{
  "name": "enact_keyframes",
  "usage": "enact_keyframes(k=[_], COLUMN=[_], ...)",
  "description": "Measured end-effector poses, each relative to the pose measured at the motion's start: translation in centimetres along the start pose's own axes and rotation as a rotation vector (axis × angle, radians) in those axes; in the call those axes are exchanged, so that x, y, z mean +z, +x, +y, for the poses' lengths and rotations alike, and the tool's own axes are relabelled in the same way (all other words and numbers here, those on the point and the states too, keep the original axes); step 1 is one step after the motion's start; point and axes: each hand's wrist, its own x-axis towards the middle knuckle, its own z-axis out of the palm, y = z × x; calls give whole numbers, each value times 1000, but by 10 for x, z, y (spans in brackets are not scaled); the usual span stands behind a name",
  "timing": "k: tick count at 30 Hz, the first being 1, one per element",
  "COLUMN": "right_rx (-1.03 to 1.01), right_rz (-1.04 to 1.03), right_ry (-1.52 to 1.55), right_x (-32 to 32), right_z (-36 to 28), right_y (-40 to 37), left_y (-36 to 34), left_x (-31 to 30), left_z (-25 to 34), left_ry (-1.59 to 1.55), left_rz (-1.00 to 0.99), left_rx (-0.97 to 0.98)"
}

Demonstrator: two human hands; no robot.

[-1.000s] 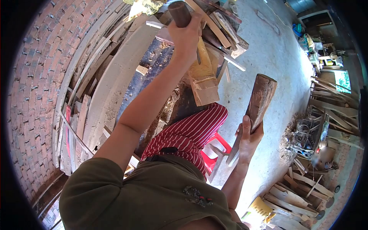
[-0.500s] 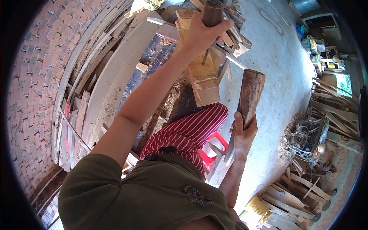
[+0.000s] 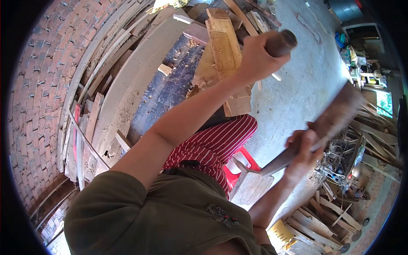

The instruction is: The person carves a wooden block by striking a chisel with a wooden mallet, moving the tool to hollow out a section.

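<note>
Moved hands: your left hand (image 3: 262,59) came away from over the carved block (image 3: 226,44) toward the right, and your right hand (image 3: 303,148) went also further right; the whole view shifted a little with them.
Dark-handled tool (image 3: 280,43): it was in your left hand, with its round end pointing up and to the right; half a second before, its narrow blade pointed down at the block, but now you could not see this blade.
Left fingers: they were wrapped around the handle, pressed firmly on it.
Wooden club (image 3: 338,114): it was in your right hand, now tilted strongly to the right, where earlier it stood nearly upright; its thick end was blurred.
Right fingers: they were closed around the club near its narrow part, also blurred.
Carved block: it lay lengthwise above the dark worktop (image 3: 168,91), pointing away from you, with a yellowish hollowed face; your left wrist and forearm covered a part of it, and its near end was just beside your striped trousers (image 3: 225,138).
Small wood piece (image 3: 165,69): it rested on the worktop, left of the block, among scattered chips.
Surroundings: long boards (image 3: 127,80) lay along the brick wall (image 3: 46,85) at your left, and a red plastic stool (image 3: 250,159) showed near your knee, on the concrete floor (image 3: 282,102).
</note>
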Motion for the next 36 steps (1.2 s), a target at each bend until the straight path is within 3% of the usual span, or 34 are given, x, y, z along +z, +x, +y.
enact_keyframes(k=[4,6,7,9,14,15,17,23,25,26,29,30,33,34,36], right_rx=[-223,-443,-163,-77,-231,-237,-37,-197,-111,-54,-82,-155,-116,57,-13], right_rz=[101,-49,101,-180,-71,-67,-162,-67,-16,-137,-43,2,-37,-121,-113], right_ry=[102,-190,-345,-387,-13,-18,-242,-66,-232,-235,-331,-178,-179,-202,-224], right_x=[4,4,14,24,29,31,34,28,30,28,17,20,15,23,20], right_z=[-36,-24,-17,-36,-42,-40,-27,-31,-17,-18,-22,-22,-9,-17,-12], right_y=[7,15,11,14,2,3,6,-5,-5,-2,-3,-7,-8,-7,-6], left_y=[-18,-26,-28,-32,-35,-36,-38,-44,-48,-50,-48,-49,-54,-55,-53], left_x=[5,4,4,3,-6,-4,-3,-6,-4,-3,-4,-6,-9,-9,-12], left_z=[10,18,19,18,15,15,17,14,17,19,19,20,20,21,23], left_ry=[70,95,106,109,126,109,111,155,160,151,174,161,136,125,145], left_rz=[-132,-203,-239,-250,-281,-291,-298,-316,-316,-319,-312,-319,-316,-298,-316], left_rx=[41,52,57,40,72,90,72,76,109,115,127,121,128,149,134])
